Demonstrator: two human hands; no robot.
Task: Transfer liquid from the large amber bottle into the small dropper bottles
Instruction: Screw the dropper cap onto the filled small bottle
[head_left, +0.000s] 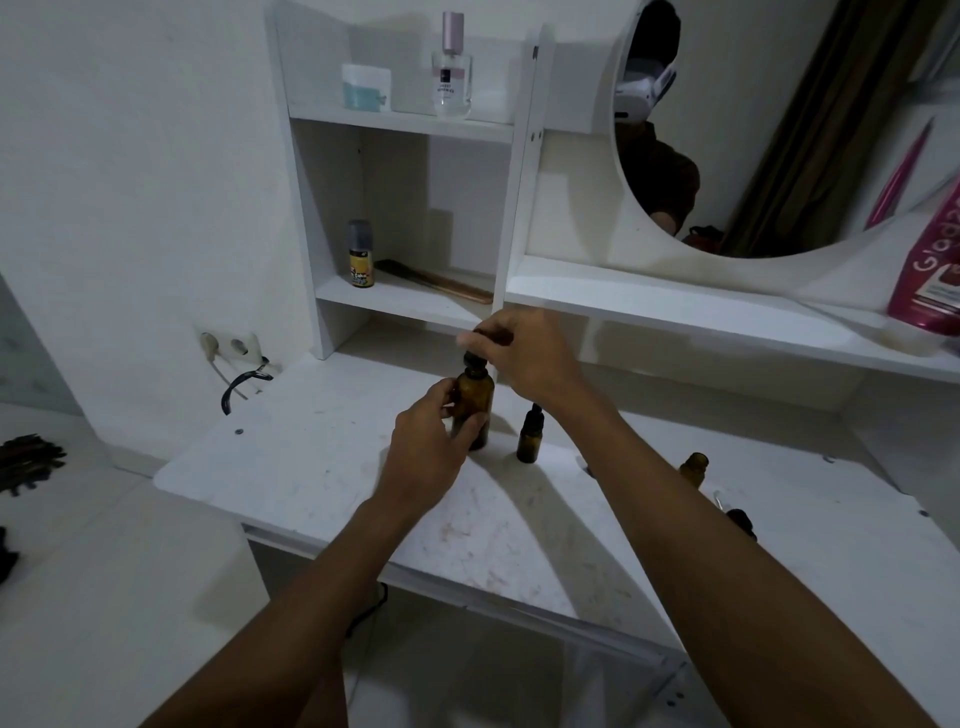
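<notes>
The white, scuffed bench (311, 467) carries everything. Over its middle, the left hand (431, 441) is wrapped round the body of the large amber glass bottle (475, 395), thumb in front and fingers behind. The right hand (524, 358) comes down from above with its fingertips pinched on the bottle's black top (474, 359). The bottle stands upright on the bench, near the back.

From where I stand it looks like smooth, rigid glass, probably with some weight if it is full, though I cannot see the level through the dark glass. It would slip in damp fingers and break if dropped, so that full grip round the middle seems the right hold. The top should need only a light twist.

Just beside it to the right stands a small amber dropper bottle with a black cap (530, 439). It is slim and likely to tip easily, so it is best steadied low on its body. Well apart, partly behind the right forearm, a second small amber bottle (695, 467) stands open-necked. A dark dropper cap (740, 519) lies near it.
</notes>
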